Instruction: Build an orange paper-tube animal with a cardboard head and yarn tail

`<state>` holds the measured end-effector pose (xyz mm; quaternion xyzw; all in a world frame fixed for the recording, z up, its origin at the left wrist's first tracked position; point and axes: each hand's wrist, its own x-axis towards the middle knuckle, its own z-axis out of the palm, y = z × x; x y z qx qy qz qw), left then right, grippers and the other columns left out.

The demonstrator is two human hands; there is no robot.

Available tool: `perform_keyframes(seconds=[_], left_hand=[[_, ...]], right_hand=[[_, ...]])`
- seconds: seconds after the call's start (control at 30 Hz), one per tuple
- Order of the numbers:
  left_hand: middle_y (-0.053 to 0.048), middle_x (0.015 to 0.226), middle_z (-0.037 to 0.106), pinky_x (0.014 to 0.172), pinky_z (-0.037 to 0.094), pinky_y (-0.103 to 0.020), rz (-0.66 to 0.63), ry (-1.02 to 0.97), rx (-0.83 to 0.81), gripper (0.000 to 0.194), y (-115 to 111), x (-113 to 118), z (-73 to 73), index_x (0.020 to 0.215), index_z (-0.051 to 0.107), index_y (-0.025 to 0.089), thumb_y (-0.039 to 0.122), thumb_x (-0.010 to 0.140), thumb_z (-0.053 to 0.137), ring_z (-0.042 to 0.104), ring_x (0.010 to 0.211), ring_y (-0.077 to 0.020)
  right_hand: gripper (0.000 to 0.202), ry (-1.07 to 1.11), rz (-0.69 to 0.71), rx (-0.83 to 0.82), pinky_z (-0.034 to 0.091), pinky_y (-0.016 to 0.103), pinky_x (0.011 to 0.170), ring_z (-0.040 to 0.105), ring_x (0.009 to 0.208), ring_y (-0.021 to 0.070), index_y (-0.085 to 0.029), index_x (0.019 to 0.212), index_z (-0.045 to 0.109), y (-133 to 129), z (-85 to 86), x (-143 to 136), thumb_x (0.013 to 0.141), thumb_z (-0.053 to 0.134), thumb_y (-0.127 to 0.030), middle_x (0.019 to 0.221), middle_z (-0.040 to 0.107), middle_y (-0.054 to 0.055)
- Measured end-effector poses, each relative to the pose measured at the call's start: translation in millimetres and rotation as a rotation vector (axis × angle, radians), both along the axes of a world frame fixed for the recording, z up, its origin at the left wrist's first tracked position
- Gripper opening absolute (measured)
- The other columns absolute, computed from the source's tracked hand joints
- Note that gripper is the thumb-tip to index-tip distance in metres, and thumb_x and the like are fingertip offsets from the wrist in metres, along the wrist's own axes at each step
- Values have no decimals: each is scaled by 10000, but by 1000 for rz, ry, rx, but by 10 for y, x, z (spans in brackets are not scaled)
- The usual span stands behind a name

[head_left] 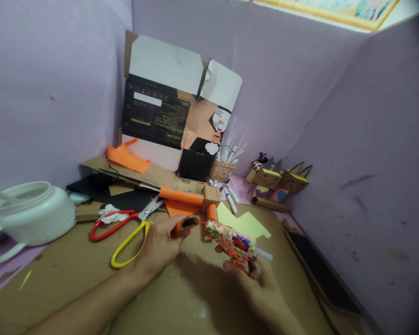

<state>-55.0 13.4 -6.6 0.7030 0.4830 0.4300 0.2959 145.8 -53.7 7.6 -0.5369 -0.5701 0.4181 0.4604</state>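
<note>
My left hand [160, 246] is closed round a short orange-covered cardboard tube [186, 225], its hollow end turned toward the right. In my right hand [249, 279] is a flower-patterned glue gun [230, 242] with a small red light and a pale glue stick at its back. The gun's nozzle points left, close to the tube's open end; whether they touch I cannot tell. Just beyond lie a longer orange roll [181, 196] and a small brown cardboard box [211, 195], with an orange piece [212, 212] below the box.
Scissors [127, 228] with red and yellow handles lie left of my left hand. A white pot [31, 211] stands far left. Behind are an unfolded carton [157, 111], markers [230, 200] and a basket [222, 170]. Yellow paper [244, 221] lies right of centre.
</note>
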Motion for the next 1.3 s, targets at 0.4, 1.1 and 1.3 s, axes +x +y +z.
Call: perform_keyframes(seconds=[0.4,1.1,1.3], left_hand=[[11,918,698,742,459,-244,-12,-13,135,243,21,-6,-77,965,658,245,147,763,564,620,848,-163],[22,856,697,690,460,-214,-22,12,275,204,23,-8,-74,923,656,230,119,763,594,625,779,-134],[25,871,697,701,461,-218,-21,13,280,226,34,-7,-82,929,658,241,107,759,591,627,794,-133]], right_hand=[[262,-32,-22,7,492,300,683,626,769,238,-180,836,682,5,7,-25,689,641,-393,816,700,82],[196,-201,-70,111,540,285,658,676,745,241,-162,776,678,7,-40,-15,715,592,-326,787,724,97],[208,-227,-56,109,537,273,611,667,680,225,-161,777,666,-11,-128,23,745,560,-338,715,706,79]])
